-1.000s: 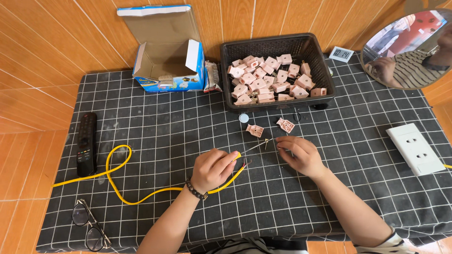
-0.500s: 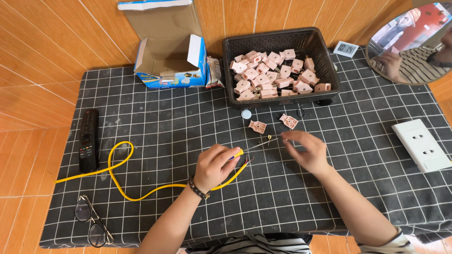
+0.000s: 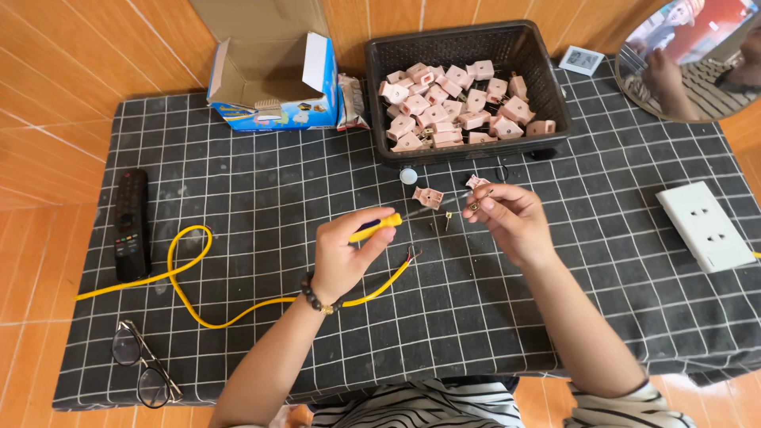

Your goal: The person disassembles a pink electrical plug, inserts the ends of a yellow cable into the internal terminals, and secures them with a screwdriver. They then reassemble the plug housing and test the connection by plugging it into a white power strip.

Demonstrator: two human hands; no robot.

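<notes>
Yellow plastic marks the handle of the slim screwdriver that the left hand has its grip closed around, the thin metal shaft aimed rightward at a tiny brass-coloured metal fitting pinched in the closed fingertip grip of the right hand; both are held up just above the black cloth with a white grid that covers the tabletop. The fitting is very small, so the likeliest trouble is the blade tip skidding off it and jabbing the fingertips holding it, or the piece springing loose and vanishing among the grid lines. A few small dark screws or pins lie on the cloth right under the hands and could be swept off by a wrist. The open pale pink plastic plug shell lies just beyond the screwdriver tip, near a small white round cap, both easy to knock. The long yellow cable has its bared end just beside the left hand; a tug from the forearm could drag it. The black plastic basket of pink plugs stands well clear behind.
</notes>
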